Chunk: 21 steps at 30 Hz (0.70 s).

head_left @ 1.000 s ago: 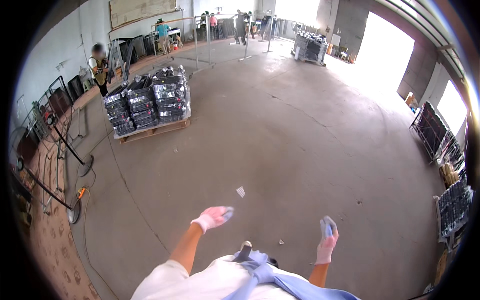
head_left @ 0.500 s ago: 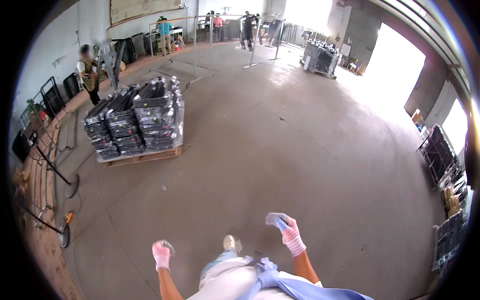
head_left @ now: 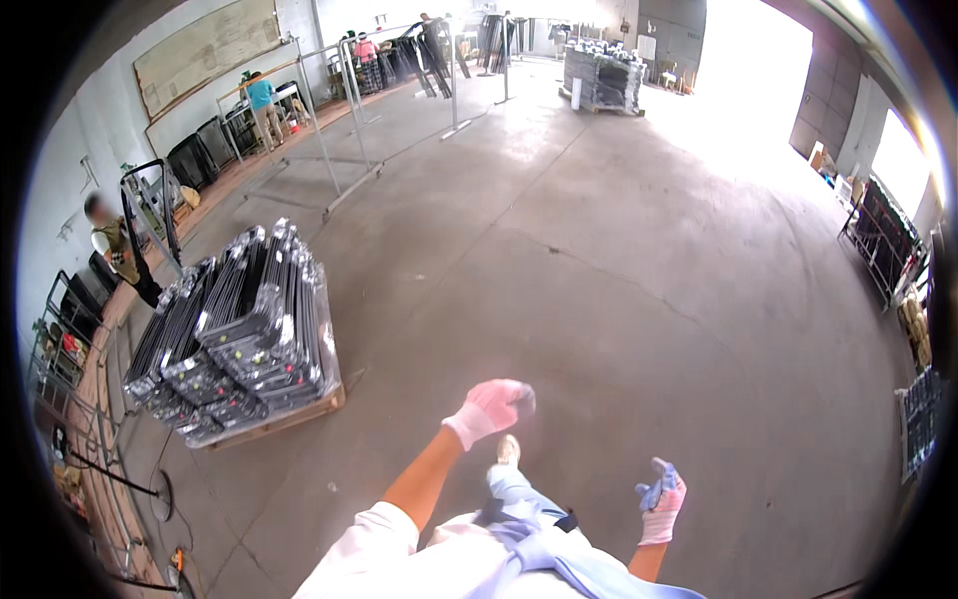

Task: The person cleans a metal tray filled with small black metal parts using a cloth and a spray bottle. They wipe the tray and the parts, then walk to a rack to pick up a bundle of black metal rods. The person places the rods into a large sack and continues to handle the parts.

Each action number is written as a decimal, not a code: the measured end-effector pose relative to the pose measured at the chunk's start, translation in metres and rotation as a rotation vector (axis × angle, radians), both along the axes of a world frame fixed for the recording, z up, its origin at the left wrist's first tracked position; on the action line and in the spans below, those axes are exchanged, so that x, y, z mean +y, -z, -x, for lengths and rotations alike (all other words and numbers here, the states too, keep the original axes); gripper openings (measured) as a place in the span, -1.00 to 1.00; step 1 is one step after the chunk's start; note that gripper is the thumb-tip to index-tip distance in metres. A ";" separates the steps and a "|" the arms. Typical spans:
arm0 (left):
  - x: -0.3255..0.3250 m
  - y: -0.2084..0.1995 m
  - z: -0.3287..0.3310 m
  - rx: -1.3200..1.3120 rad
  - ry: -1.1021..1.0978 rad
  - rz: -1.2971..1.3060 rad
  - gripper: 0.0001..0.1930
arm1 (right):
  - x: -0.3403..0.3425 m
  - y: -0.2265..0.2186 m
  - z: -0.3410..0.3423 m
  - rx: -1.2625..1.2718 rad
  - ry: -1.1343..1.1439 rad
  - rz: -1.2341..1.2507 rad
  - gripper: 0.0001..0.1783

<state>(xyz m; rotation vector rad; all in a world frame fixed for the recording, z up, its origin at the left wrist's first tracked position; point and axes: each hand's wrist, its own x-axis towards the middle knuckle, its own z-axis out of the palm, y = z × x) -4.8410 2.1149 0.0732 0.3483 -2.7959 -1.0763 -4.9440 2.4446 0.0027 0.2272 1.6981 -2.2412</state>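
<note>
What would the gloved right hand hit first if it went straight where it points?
Probably nothing nearby: the right hand in its pink and blue glove points roughly forward over grey concrete floor; that way looks free, though depth is unclear.

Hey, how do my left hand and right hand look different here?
Your left hand is higher in the picture; your right hand is lower and farther right. The left hand looks mostly pink, the right hand shows more blue-grey. More bare forearm shows behind the left hand than the right hand. Both are gloved.
</note>
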 end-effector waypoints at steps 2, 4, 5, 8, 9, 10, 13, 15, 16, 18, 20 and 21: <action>-0.052 0.011 0.020 -0.242 0.031 0.047 -0.72 | -0.053 -0.005 0.045 0.005 0.026 -0.027 -0.62; -0.103 0.020 0.028 -0.482 -0.032 0.194 -0.72 | -0.114 -0.011 0.088 -0.002 -0.027 -0.026 -0.59; -0.125 0.028 0.029 -0.605 -0.064 0.256 -0.71 | -0.153 -0.029 0.108 0.041 -0.126 -0.038 -0.59; -0.193 0.071 -0.002 -0.506 -0.225 0.170 -0.68 | -0.269 -0.104 0.157 0.168 -0.473 -0.214 -0.60; -0.209 0.085 -0.013 -0.468 -0.318 0.127 -0.68 | -0.302 -0.105 0.173 0.202 -0.598 -0.182 -0.62; -0.226 0.105 -0.027 -0.470 -0.385 0.096 -0.66 | -0.338 -0.106 0.190 0.241 -0.729 -0.143 -0.64; -0.255 0.116 -0.051 -0.628 -0.710 -0.063 -0.60 | -0.444 -0.104 0.221 0.218 -0.998 -0.202 -0.72; -0.285 0.142 -0.062 -0.708 -0.862 -0.151 -0.56 | -0.505 -0.082 0.242 0.230 -1.096 -0.154 -0.75; -0.307 0.155 -0.062 -0.736 -0.915 -0.190 -0.55 | -0.535 -0.078 0.253 0.228 -1.111 -0.143 -0.76; -0.357 0.166 -0.052 -0.745 -0.988 -0.163 -0.53 | -0.590 -0.070 0.273 0.194 -1.127 -0.123 -0.75; -0.423 0.148 -0.020 -0.699 -0.955 -0.057 -0.55 | -0.636 -0.072 0.294 0.154 -1.120 -0.095 -0.76; -0.456 0.140 0.003 -0.679 -0.932 -0.010 -0.55 | -0.656 -0.075 0.305 0.131 -1.113 -0.082 -0.76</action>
